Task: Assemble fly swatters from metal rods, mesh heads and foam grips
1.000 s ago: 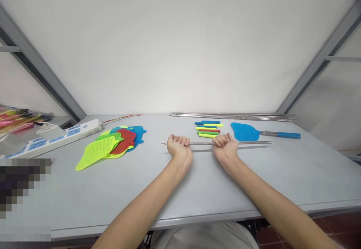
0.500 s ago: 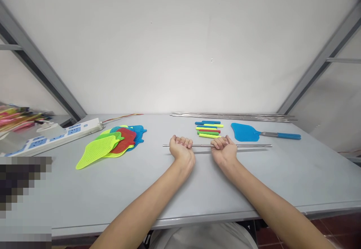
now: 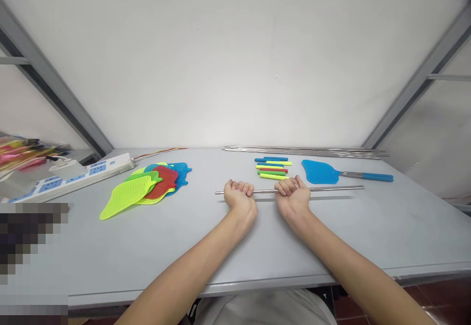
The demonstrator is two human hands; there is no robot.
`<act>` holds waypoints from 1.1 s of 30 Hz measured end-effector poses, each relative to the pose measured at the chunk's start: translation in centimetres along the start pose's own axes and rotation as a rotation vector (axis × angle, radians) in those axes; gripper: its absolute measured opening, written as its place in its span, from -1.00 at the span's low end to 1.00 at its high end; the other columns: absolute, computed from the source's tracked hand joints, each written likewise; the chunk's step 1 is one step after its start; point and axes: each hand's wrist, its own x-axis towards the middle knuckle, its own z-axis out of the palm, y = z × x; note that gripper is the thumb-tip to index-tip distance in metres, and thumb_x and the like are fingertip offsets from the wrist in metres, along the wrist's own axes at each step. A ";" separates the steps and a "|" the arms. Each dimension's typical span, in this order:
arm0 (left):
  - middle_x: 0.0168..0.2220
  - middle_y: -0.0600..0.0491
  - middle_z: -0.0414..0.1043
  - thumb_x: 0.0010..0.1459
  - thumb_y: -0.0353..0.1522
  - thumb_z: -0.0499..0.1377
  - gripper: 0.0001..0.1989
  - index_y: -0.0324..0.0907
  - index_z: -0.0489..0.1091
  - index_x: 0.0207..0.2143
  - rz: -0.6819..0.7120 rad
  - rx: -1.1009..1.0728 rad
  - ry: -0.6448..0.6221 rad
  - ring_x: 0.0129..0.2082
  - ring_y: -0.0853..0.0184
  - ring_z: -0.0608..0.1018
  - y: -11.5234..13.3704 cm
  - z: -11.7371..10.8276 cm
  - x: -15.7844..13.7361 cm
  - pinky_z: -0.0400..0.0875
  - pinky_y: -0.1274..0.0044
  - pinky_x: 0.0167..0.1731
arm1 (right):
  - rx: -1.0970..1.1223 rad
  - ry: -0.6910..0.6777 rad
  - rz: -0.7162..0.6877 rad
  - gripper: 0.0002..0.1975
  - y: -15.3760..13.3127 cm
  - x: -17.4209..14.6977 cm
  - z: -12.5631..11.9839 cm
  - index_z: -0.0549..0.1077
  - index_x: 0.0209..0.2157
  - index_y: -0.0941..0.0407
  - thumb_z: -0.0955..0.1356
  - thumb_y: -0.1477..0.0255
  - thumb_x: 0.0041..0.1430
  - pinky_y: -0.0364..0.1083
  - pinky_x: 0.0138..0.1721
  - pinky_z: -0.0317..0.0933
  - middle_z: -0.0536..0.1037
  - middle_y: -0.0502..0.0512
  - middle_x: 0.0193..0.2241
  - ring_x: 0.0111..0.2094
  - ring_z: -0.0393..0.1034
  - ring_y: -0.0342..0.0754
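Note:
A thin metal rod is held nearly level above the table, its shadow falling just below it. My left hand is closed around the rod near its left end, palm up. Closed as well, my right hand grips the rod around its middle, and the longer free length sticks out to the right. Just beyond the hands lie several coloured handle sleeves in blue, yellow, red and green. A blue fly swatter with a metal shaft and blue grip lies to the right.
Several swatter heads in yellow, green, red and blue overlap at the left. Behind them is a white power strip with a plug in it. More metal rods lie along the wall at the back of the grey table.
The rod has shifted slightly to the right, and its right end is a little higher. Both hands stay closed on it; the left has moved slightly right.

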 end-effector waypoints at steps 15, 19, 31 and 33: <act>-0.82 0.25 -0.26 -0.06 -0.44 -0.08 -0.70 -0.18 -0.19 -0.71 0.010 0.006 0.002 -0.84 0.56 -0.09 -0.3 -0.4 0.0 -0.21 0.63 -0.78 | -0.018 0.051 0.010 -0.67 0.2 -0.3 -0.3 -0.12 -0.70 0.13 0.09 0.47 0.09 -0.24 -0.80 -0.24 -0.15 -0.19 -0.84 -0.82 -0.27 -0.28; -0.82 0.26 -0.25 -0.06 -0.44 -0.08 -0.71 -0.18 -0.18 -0.71 -0.001 0.004 0.007 -0.84 0.57 -0.08 -0.4 -0.6 0.0 -0.20 0.64 -0.79 | -0.023 0.032 0.008 -0.67 0.3 -0.4 -0.3 -0.12 -0.70 0.13 0.10 0.47 0.08 -0.24 -0.80 -0.24 -0.14 -0.19 -0.85 -0.82 -0.27 -0.27; -0.82 0.26 -0.25 -0.06 -0.44 -0.08 -0.72 -0.18 -0.17 -0.71 -0.007 0.010 0.026 -0.85 0.57 -0.08 -0.7 -0.8 -0.1 -0.21 0.64 -0.79 | -0.020 0.052 0.011 -0.68 0.6 -0.4 -0.4 -0.11 -0.70 0.13 0.10 0.47 0.08 -0.24 -0.80 -0.25 -0.14 -0.20 -0.85 -0.82 -0.28 -0.28; -0.82 0.26 -0.25 -0.06 -0.43 -0.08 -0.72 -0.18 -0.17 -0.71 -0.007 0.011 0.029 -0.84 0.57 -0.08 -0.7 -0.7 -0.2 -0.21 0.64 -0.79 | -0.027 0.050 0.007 -0.68 0.5 -0.4 -0.4 -0.11 -0.70 0.13 0.10 0.47 0.08 -0.24 -0.80 -0.24 -0.14 -0.20 -0.84 -0.82 -0.28 -0.28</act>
